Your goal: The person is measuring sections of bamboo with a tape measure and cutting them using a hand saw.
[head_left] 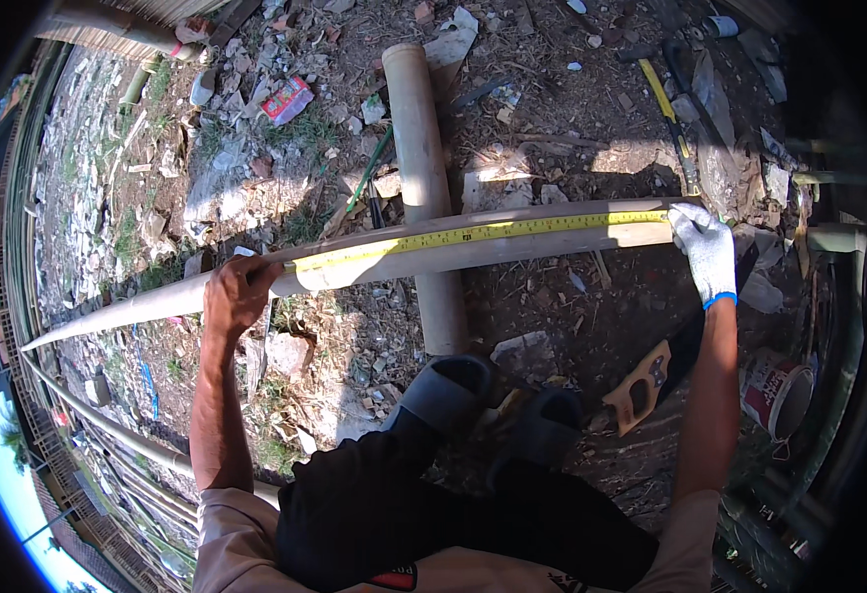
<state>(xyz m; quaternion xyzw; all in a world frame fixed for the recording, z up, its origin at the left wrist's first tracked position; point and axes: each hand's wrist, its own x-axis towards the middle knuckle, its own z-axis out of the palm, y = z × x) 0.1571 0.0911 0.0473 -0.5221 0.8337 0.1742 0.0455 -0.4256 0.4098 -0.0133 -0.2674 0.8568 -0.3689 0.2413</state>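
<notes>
A long pale bamboo pole [374, 269] runs across in front of me, resting over a shorter, thicker bamboo piece [415, 128] that lies crosswise on the ground. Along the long pole stretches a yellow measuring tape [473, 234]. My bare left hand [236, 295] is closed at the tape's left end, against the pole; whatever lies inside its fingers is hidden. At the pole's right end, my right hand [702, 255], in a white knitted glove with a blue cuff, pinches the other end of the tape.
A handsaw [641, 387] with a wooden handle lies near my right forearm. A yellow-and-black hammer [665, 109] rests beyond my right hand. To the right is a white-and-red bucket [779, 392]. My sandalled feet [443, 390] stand near the crosswise bamboo, among rubble and litter.
</notes>
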